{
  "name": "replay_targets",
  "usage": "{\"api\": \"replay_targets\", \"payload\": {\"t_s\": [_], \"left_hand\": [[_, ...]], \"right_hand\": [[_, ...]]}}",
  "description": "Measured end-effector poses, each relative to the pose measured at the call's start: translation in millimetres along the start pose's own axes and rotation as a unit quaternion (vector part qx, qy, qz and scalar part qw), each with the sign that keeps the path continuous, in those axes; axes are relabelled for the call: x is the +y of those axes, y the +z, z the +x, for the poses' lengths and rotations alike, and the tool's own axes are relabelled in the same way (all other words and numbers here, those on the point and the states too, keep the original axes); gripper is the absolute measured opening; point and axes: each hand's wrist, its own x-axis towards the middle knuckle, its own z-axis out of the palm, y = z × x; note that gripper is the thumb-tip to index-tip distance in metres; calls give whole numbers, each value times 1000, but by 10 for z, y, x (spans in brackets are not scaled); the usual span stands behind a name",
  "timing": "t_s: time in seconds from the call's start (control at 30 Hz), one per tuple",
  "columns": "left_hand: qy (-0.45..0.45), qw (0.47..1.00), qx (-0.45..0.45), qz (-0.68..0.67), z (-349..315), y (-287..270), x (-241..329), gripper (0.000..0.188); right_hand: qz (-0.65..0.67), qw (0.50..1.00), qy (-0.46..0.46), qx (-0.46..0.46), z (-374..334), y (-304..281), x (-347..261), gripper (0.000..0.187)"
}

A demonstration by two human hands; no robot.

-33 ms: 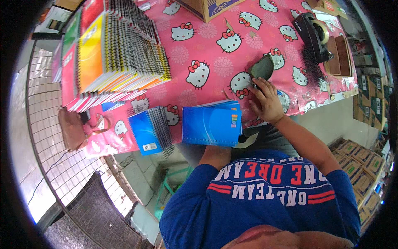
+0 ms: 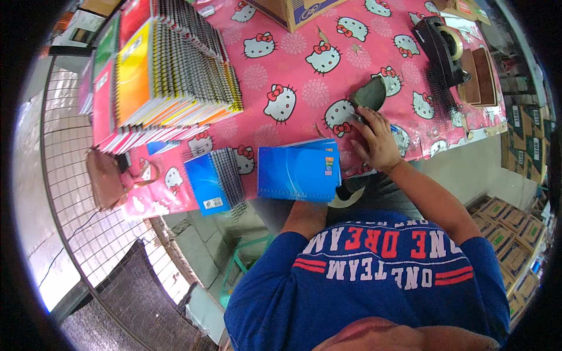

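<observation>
A small stack of blue spiral notebooks [image 2: 295,171] lies tilted at the table's near edge, its wire-bound side toward me. My left forearm [image 2: 307,215] passes beneath it; the left hand and its fingers are hidden under the notebooks. My right hand [image 2: 377,142] rests on the table to their right, thumb apart from the other fingers. Its fingertips are at a dark green half-round piece [image 2: 370,95], by a small dark bit that I cannot make out. Left of the tilted stack lies another stack of blue spiral notebooks [image 2: 205,180].
Tall stacks of yellow and red spiral notebooks [image 2: 137,82] stand at the far left. A brown pouch [image 2: 105,178] sits at the left corner. A cardboard box [image 2: 281,10] is at the back. The black tape dispenser [image 2: 436,50] stands far right. Pink patterned sheeting [image 2: 293,64] covers the table.
The view has shifted slightly, and the lower edge of the blue notebooks over my left forearm sits a little higher. My right hand stays in about the same place.
</observation>
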Motion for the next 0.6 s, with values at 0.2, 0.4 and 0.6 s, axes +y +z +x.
{"api": "replay_targets", "payload": {"t_s": [0.2,0.4,0.6], "left_hand": [[40,999,33,-13,-573,-127,332,24],[44,997,55,-44,-1918,-196,560,25],[68,986,130,-78,-2677,-364,768,24]], "right_hand": [[13,995,-53,89,-90,-142,-22,37],[111,969,3,220,-738,-215,-241,22],[586,780,215,-50,-1443,169,-645,52]]}}
